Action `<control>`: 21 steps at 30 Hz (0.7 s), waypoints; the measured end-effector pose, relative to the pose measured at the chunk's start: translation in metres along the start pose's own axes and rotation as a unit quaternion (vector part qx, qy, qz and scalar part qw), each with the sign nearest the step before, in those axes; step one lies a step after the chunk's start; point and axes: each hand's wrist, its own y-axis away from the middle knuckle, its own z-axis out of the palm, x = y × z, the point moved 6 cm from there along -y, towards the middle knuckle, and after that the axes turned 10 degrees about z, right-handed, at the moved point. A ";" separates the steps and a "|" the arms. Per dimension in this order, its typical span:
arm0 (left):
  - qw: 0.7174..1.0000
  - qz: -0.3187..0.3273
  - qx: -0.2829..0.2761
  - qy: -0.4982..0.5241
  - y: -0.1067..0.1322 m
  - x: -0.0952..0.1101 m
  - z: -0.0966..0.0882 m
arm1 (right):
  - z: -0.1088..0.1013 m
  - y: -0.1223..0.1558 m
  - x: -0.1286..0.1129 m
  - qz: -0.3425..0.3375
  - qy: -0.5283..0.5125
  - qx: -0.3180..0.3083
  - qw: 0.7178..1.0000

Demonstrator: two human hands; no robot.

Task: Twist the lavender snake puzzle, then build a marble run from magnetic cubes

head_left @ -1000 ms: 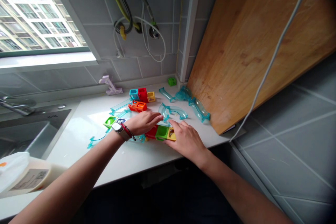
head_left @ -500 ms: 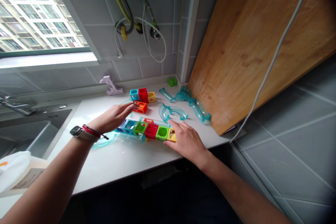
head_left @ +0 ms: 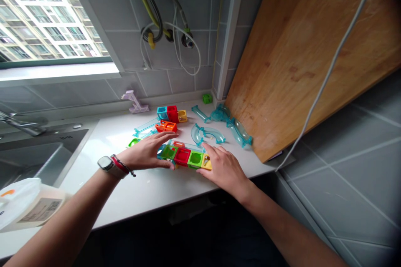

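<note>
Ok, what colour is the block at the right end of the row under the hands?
The end block is yellow; the head view shows it best.

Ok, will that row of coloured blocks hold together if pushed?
The row of coloured blocks looks like hollow plastic cubes, likely light and stiff. Separate cubes may split at joints unless left hand and right hand squeeze both ends. Glossy countertop probably lets it slide.

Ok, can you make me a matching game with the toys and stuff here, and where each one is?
1 row of coloured blocks
2 small green cube
3 wooden board
4 watch

A leaning at the right
B on the left wrist
C between left hand and right hand
D back corner of the counter

Pairs: 1-C, 2-D, 3-A, 4-B.
</note>
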 end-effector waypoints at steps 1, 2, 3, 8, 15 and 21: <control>1.000 0.022 0.006 -0.011 -0.001 0.003 0.002 | 0.000 0.000 0.000 -0.001 0.000 -0.002 1.000; 0.999 0.040 0.013 -0.019 -0.001 0.006 0.004 | 0.000 0.000 -0.001 -0.001 0.000 -0.003 1.000; 0.998 0.051 0.019 -0.027 -0.002 0.009 0.006 | 0.000 0.000 -0.001 -0.001 0.000 -0.004 1.000; 0.996 0.065 0.021 -0.051 -0.007 0.019 0.016 | 0.000 0.001 -0.002 -0.003 0.003 -0.007 1.000; 0.997 0.056 0.022 -0.054 -0.009 0.014 0.024 | -0.006 -0.001 -0.005 -0.011 0.012 0.002 1.000; 0.996 0.069 0.028 -0.056 -0.012 0.018 0.022 | -0.007 -0.005 -0.007 -0.023 0.016 0.004 1.000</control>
